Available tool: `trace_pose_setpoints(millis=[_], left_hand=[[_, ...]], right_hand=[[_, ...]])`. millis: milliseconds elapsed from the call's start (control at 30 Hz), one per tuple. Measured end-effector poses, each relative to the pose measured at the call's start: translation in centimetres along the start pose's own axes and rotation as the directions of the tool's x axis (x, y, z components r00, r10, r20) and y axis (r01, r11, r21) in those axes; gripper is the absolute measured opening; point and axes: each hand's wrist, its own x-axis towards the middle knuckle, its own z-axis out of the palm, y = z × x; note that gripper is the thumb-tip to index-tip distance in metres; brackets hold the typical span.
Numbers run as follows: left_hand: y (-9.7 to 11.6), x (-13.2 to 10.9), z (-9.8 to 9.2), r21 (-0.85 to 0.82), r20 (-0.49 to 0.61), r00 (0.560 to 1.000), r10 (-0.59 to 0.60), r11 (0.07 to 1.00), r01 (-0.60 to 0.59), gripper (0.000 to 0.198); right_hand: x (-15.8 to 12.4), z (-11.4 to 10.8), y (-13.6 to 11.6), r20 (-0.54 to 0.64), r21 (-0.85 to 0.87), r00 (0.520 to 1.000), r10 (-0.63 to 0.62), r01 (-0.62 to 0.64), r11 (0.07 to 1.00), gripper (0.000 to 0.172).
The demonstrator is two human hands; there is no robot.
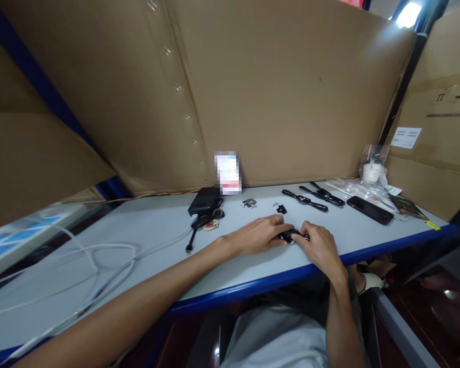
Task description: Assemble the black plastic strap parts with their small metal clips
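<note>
My left hand (258,235) and my right hand (319,245) meet near the front edge of the grey table (145,230). Both have their fingers closed round a small black object (289,235), most of it hidden between them. It looks like a watch body or strap piece; I cannot tell which. Just behind my hands lie small black and silver parts (280,208) (249,203). Two black watches with straps (304,200) (322,193) lie farther back on the right.
A black phone (370,210), clear plastic bags (358,189) and a white cup in a bag (371,171) sit at the right. A black box with keys (206,202) and white cables (111,255) lie left. Cardboard walls (276,92) close the back.
</note>
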Motion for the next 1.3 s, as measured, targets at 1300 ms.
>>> trace_pose_setpoints(millis=[1300], left_hand=[[-0.9,-0.2,-0.1,-0.016,0.028,0.999,-0.016,1.000,0.016,0.043]], right_hand=[[0.0,-0.1,0.5,-0.033,0.045,0.999,-0.016,0.018,0.999,0.015]])
